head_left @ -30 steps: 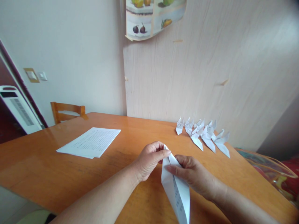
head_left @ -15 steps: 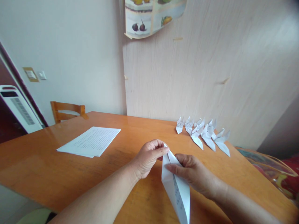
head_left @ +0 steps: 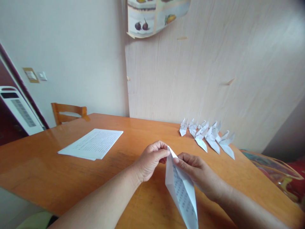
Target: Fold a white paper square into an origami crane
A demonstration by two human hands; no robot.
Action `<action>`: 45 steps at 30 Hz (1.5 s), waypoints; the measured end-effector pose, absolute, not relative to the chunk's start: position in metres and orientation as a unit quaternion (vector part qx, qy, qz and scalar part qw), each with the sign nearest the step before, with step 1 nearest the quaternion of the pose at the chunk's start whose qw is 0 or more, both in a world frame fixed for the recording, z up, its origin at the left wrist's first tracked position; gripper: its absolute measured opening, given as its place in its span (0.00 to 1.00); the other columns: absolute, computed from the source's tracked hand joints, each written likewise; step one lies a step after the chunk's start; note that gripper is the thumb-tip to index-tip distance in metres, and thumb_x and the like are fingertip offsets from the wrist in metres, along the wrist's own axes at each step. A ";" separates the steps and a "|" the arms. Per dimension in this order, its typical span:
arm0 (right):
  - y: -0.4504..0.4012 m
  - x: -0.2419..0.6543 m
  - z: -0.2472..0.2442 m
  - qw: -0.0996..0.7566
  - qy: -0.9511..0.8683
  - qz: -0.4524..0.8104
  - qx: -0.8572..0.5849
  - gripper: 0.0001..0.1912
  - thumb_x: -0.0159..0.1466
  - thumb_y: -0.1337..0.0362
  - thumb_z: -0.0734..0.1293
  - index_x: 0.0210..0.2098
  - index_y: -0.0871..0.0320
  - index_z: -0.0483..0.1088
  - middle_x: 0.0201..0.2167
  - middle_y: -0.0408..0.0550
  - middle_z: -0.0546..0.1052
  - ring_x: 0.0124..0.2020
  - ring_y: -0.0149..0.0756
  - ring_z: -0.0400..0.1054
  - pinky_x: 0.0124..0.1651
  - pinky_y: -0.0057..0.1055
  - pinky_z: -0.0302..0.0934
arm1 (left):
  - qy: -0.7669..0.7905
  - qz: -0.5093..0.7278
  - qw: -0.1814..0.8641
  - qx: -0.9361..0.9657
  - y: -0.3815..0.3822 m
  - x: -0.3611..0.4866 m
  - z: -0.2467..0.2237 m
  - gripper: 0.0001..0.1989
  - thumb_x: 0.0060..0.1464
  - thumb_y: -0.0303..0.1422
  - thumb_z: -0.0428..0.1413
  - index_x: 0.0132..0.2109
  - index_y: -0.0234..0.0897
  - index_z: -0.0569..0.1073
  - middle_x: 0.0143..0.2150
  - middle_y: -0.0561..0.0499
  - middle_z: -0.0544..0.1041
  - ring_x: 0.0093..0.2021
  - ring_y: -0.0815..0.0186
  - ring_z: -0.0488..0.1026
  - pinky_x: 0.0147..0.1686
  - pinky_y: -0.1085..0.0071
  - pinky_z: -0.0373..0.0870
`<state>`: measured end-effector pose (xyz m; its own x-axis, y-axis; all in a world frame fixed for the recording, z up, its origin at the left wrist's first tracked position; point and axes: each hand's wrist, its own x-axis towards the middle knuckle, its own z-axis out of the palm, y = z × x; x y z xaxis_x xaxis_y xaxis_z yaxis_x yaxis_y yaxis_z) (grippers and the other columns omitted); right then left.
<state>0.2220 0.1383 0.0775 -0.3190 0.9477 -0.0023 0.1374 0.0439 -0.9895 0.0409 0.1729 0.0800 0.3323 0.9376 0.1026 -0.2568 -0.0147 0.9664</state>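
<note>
A folded sheet of paper (head_left: 181,190), long and pointed with printed text showing inside its fold, is held up over the table between both hands. At its top tip, my left hand (head_left: 153,159) pinches the paper between thumb and fingers. My right hand (head_left: 194,170) grips the right-hand edge a little lower, thumb on the near face and fingers behind. The paper's lower end runs out of the bottom of the view. Several folded paper cranes (head_left: 212,138) stand grouped beyond my right hand.
On the left of the wooden table (head_left: 133,136) lies a stack of printed sheets (head_left: 92,144). A wooden chair (head_left: 70,109) stands behind the far left edge. To the right, past the table edge, is a clear plastic bag (head_left: 274,168). A wall rises behind the table.
The fold of the paper has spread wider, showing more printed text. My right thumb has slid up toward the top tip, while my left hand keeps its pinch.
</note>
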 end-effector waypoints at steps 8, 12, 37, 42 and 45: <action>0.140 0.221 0.074 0.413 -0.573 0.549 -0.448 0.26 0.59 0.40 0.69 0.29 0.59 0.69 0.21 0.39 0.65 0.21 0.26 0.54 0.25 0.27 0.47 | 0.316 0.472 0.628 0.531 0.173 0.041 0.078 0.07 0.50 0.32 0.60 0.34 0.36 0.69 0.30 0.54 0.72 0.30 0.71 0.66 0.34 0.72 0.60; 0.140 0.221 0.075 0.432 -0.557 0.549 -0.448 0.24 0.59 0.41 0.70 0.31 0.58 0.71 0.22 0.40 0.67 0.23 0.28 0.57 0.26 0.28 0.50 | 0.315 0.475 0.626 0.532 0.175 0.041 0.076 0.08 0.50 0.32 0.61 0.34 0.36 0.69 0.30 0.53 0.72 0.30 0.71 0.66 0.34 0.71 0.60; 0.142 0.223 0.070 0.417 -0.554 0.571 -0.438 0.24 0.61 0.41 0.69 0.29 0.58 0.68 0.21 0.39 0.64 0.22 0.27 0.53 0.25 0.28 0.46 | 0.330 0.477 0.609 0.541 0.173 0.042 0.080 0.06 0.52 0.33 0.59 0.34 0.34 0.74 0.29 0.52 0.73 0.30 0.70 0.65 0.34 0.71 0.61; 0.140 0.221 0.075 0.415 -0.583 0.534 -0.451 0.25 0.60 0.39 0.68 0.31 0.58 0.69 0.22 0.40 0.66 0.23 0.29 0.56 0.26 0.28 0.49 | 0.332 0.479 0.602 0.546 0.173 0.043 0.080 0.05 0.52 0.33 0.60 0.32 0.35 0.73 0.29 0.53 0.73 0.30 0.70 0.66 0.35 0.71 0.62; 0.139 0.220 0.078 0.444 -0.595 0.498 -0.449 0.24 0.60 0.41 0.69 0.35 0.56 0.68 0.25 0.40 0.67 0.25 0.29 0.59 0.27 0.28 0.52 | 0.329 0.480 0.599 0.550 0.170 0.043 0.081 0.05 0.52 0.31 0.59 0.32 0.34 0.73 0.28 0.53 0.73 0.31 0.70 0.66 0.34 0.71 0.62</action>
